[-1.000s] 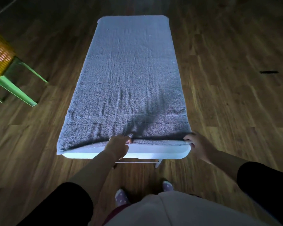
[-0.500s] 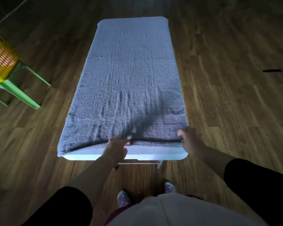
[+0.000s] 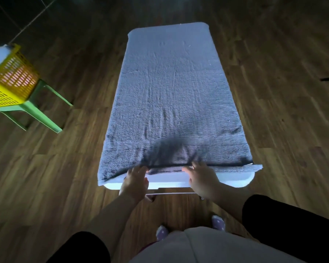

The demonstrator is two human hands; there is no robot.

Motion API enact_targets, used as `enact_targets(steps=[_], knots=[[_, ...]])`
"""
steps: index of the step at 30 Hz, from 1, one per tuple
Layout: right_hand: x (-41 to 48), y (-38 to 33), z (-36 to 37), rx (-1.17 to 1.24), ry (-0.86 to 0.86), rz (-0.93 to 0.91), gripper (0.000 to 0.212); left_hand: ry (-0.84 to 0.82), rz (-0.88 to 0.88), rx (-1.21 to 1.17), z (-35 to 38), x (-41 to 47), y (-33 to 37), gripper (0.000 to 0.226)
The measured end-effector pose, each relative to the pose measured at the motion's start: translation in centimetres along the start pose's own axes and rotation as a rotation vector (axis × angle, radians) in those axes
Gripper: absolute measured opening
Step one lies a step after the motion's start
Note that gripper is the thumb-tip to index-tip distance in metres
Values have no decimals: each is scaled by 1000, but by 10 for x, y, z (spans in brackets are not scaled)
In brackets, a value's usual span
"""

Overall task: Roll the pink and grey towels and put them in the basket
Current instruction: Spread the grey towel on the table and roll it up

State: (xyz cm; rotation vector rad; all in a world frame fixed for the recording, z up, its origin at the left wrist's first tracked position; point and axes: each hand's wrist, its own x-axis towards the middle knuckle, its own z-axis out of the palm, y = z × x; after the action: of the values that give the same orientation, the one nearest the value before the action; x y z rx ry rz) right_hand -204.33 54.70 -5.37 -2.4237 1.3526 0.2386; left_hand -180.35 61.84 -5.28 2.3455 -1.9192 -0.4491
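Head view: the grey towel (image 3: 171, 103) lies flat and covers nearly the whole white table (image 3: 169, 182). Its long axis runs straight away from you, from near edge to far edge. Both hands sit at the near short edge, so the towel is directly ahead of them and the roll has to travel forward along that axis. Your left hand (image 3: 135, 180) is at the near edge left of centre, and your right hand (image 3: 199, 178) is just right of centre. Both are touching the hem. Fingers on both hands reach forward over the hem and look flat and loose, pressing the cloth rather than pinching it, though blur keeps me from being sure. The hem looks turned over into a narrow strip along the near edge, from your left hand to the near right corner, where the end pokes past the table. The near left corner still lies flat, so the strip is uneven. My read is that the first turn is barely started and needs squaring up before you push on. Neither hand is nearer, so drive both evenly or the roll will skew. The yellow basket (image 3: 10, 86) sits on a green stool (image 3: 36, 109) well off the table's left side, so your left hand is on its side. Something pink shows through the mesh, but I can't tell whether it is the pink towel.
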Motion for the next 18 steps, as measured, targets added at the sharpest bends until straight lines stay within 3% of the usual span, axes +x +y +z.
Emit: enact_targets(steps=[9,13,18], knots=[[0,-18,20,-89,186,154,33,48,65,130,-22,-2,-97,43],[-1,-25,16,-68,130,209,39,45,-32,-25,-21,8,-133,37],[6,-23,7,-20,24,208,46,16,-103,9,-25,15,-138,41]])
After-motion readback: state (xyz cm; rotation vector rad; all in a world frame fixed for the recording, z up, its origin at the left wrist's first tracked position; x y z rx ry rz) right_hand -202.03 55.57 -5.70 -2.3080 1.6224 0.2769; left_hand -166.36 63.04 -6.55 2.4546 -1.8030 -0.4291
